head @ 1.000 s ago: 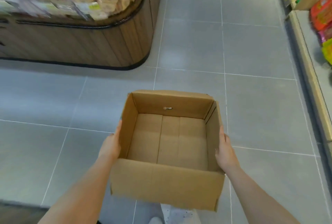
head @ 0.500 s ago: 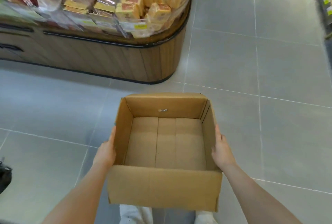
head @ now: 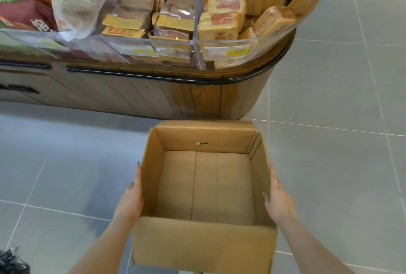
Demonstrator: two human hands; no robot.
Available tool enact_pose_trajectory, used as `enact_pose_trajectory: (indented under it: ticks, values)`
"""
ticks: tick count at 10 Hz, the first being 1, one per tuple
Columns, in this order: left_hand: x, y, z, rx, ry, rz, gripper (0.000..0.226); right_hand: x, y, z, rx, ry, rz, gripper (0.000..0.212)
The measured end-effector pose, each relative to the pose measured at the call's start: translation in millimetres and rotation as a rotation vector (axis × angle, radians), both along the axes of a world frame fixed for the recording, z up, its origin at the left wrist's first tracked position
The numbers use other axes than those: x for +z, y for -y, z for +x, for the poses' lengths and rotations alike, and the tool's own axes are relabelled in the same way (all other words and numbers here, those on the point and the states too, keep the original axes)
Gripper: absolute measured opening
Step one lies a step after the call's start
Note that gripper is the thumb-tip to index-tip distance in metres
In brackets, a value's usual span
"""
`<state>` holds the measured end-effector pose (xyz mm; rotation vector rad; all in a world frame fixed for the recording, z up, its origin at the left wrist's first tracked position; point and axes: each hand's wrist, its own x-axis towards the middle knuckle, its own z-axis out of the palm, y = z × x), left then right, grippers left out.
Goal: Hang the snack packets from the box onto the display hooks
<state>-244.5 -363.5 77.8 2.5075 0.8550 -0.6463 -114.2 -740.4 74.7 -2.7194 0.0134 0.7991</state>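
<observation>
Box (head: 204, 243): underside and outer side walls hidden.
Left hand (head: 129, 202) and right hand (head: 279, 204): fingers out of sight behind the box walls.
Display stand (head: 153, 93): cut off at left and top.
Packet labels: too blurred to read.
Dark object (head: 12, 261), bottom left corner: cropped, unidentifiable.

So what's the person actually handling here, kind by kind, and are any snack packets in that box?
Cardboard box: 1, open-topped
Hands on the box: 2, left hand and right hand, one on each side wall
Snack packets in the box: 0, its floor is bare
Total: 3
</observation>
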Motion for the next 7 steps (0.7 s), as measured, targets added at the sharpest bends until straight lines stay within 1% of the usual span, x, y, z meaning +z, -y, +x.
enact_pose_trajectory:
  ticks: [2, 3, 4, 5, 6, 7]
  values:
    - [-108, -68, 18, -0.022, 0.042, -0.047, 0.091, -105, -71, 16, -0.048, -0.014, 0.081, 0.091]
    - [-146, -100, 36, -0.021, 0.058, -0.057, 0.087, -148, -102, 22, -0.066, -0.013, 0.115, 0.089]
    - [-177, -122, 55, -0.041, 0.067, -0.037, 0.085, -183, -131, 30, -0.13, 0.012, 0.165, 0.092]
    - [-190, -132, 71, -0.005, 0.026, 0.033, 0.088, -198, -151, 30, -0.172, 0.036, 0.179, 0.092]
    - [-191, -142, 74, -0.064, 0.033, 0.048, 0.092, -190, -150, 30, -0.159, 0.03, 0.203, 0.09]
    - [-152, -148, 78, -0.118, -0.1, 0.099, 0.086, -152, -137, 29, -0.135, -0.064, 0.153, 0.08]
